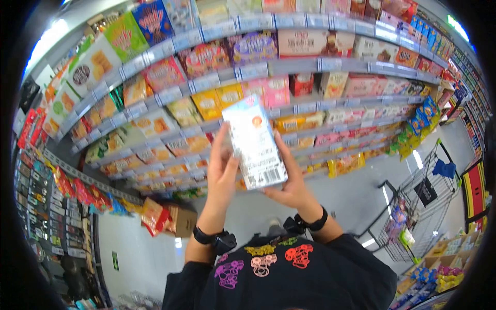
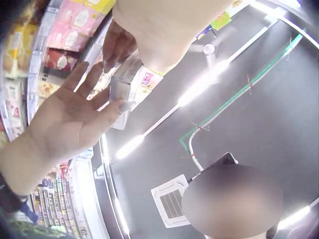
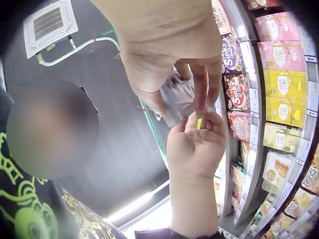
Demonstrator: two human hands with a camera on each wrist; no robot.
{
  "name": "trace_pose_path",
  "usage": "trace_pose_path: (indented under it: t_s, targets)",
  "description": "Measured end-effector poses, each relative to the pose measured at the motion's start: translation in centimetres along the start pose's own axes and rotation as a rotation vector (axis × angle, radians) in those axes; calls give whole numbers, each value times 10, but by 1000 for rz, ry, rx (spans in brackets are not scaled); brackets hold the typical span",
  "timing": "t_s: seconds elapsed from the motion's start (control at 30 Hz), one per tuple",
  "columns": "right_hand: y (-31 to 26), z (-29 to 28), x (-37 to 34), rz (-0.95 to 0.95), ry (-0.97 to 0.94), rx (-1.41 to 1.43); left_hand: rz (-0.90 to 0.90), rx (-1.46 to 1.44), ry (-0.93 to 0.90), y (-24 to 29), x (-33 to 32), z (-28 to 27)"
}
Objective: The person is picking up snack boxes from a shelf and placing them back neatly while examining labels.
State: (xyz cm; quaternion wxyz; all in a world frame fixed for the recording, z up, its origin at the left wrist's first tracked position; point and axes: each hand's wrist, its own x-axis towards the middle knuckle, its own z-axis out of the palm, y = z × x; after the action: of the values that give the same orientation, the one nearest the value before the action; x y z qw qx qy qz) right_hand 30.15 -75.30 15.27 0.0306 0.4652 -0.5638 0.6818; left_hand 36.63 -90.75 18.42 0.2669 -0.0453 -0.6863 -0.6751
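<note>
A white snack box (image 1: 254,147) with a light blue top edge is held up in front of the body. Small print, a round orange mark and a barcode fill the side turned toward the head camera. My left hand (image 1: 223,170) grips its left side, thumb against the lower face. On the right, my right hand (image 1: 292,178) holds the lower corner and edge, fingers behind. From the left wrist, the box (image 2: 124,87) appears edge-on between my left hand (image 2: 149,35) and right hand (image 2: 65,122). The right wrist view shows it partly covered by fingers.
Shelves of boxed snacks (image 1: 206,59) with price-label strips curve across the front. A wire shopping cart (image 1: 413,212) holding packages stands at right. Hanging snack packets (image 1: 88,194) line the left, near a cardboard box (image 1: 183,221) on the floor.
</note>
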Motion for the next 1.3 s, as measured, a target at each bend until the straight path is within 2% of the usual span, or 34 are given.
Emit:
trace_pose_path:
  t_s: [0.1, 0.23, 0.43, 0.47, 0.57, 0.7, 0.8, 0.9, 1.0, 1.1, 1.23, 1.3]
  targets:
    - [19, 8, 25, 24, 17, 156, 56, 126, -165, -5, 32, -16]
    - [25, 17, 53, 77, -84, -51, 1, 124, -360, -17, 40, -35]
    - [26, 47, 80, -211, -58, -546, 10, -28, -582, -33, 56, -88]
    - [27, 52, 82, -186, -48, -542, 15, -123, -545, -29, 56, -91]
    - [34, 61, 91, -311, -21, -603, -160, -305, -559, -10, 63, -110]
    - [37, 73, 96, -197, -48, -503, -116, -245, -355, -25, 68, -119]
    - [28, 70, 105, -256, 28, -766, -93, -267, -352, -29, 70, -125]
    - [49, 76, 97, -58, 192, -266, -69, -259, -370, -33, 74, -125]
    - [45, 82, 98, 23, 254, -32, -66, -314, -358, -42, 78, -121]
    - [45, 76, 94, 92, 258, 29, -139, -453, -334, -49, 79, -117]
    - [42, 65, 83, 137, 238, -220, -214, -598, -336, -56, 80, -103]
    - [36, 64, 76, 192, 342, -221, -238, -617, -378, -63, 82, -97]
